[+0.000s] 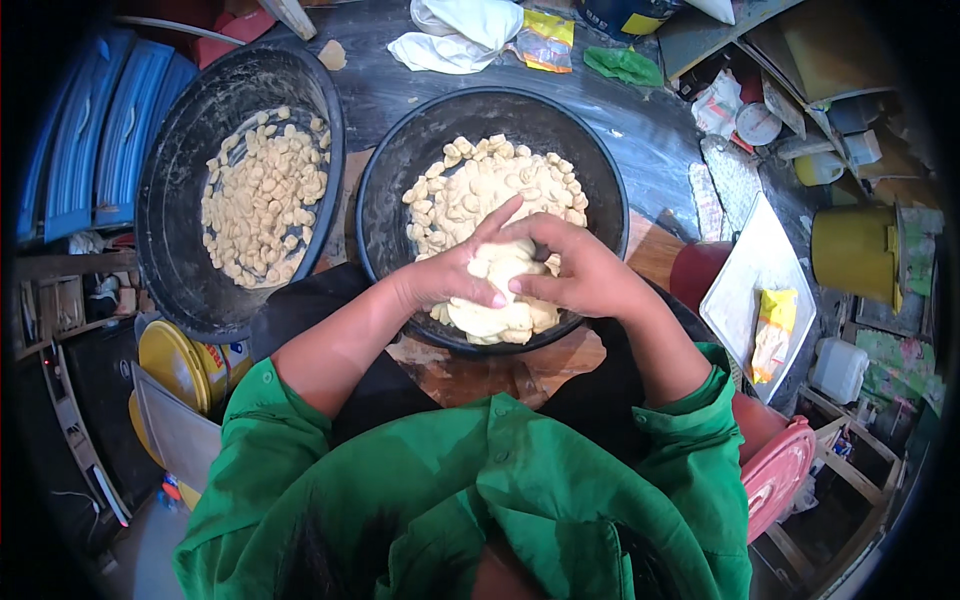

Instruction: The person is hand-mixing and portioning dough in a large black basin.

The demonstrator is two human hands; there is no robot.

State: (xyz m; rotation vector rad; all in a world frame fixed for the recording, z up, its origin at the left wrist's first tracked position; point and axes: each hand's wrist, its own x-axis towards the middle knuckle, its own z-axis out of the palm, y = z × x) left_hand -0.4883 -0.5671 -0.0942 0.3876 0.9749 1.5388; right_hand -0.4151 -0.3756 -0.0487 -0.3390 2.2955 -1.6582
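A pale, soft lump of dough (pixel 490 318) sits between my two hands over the near part of a round black basin (pixel 372 225). My left hand (pixel 450 272) cups the lump from the left, thumb pressed on it and one finger stretched upward. From the right, my right hand (pixel 585 268) curls round the same dough, its thumb and index finger bent in toward it. Some fingertips are hidden behind the lump. Beyond my hands, many small floury dough pieces (pixel 495 185) cover the bottom of the basin.
A second black basin (pixel 165 190) with more dough pieces (pixel 262 200) stands tilted on the left. Behind lie a white plastic bag (pixel 465 35), a yellow packet (pixel 545 42) and a green wrapper (pixel 622 65). On the right is a white tray (pixel 755 260) with another packet (pixel 773 335).
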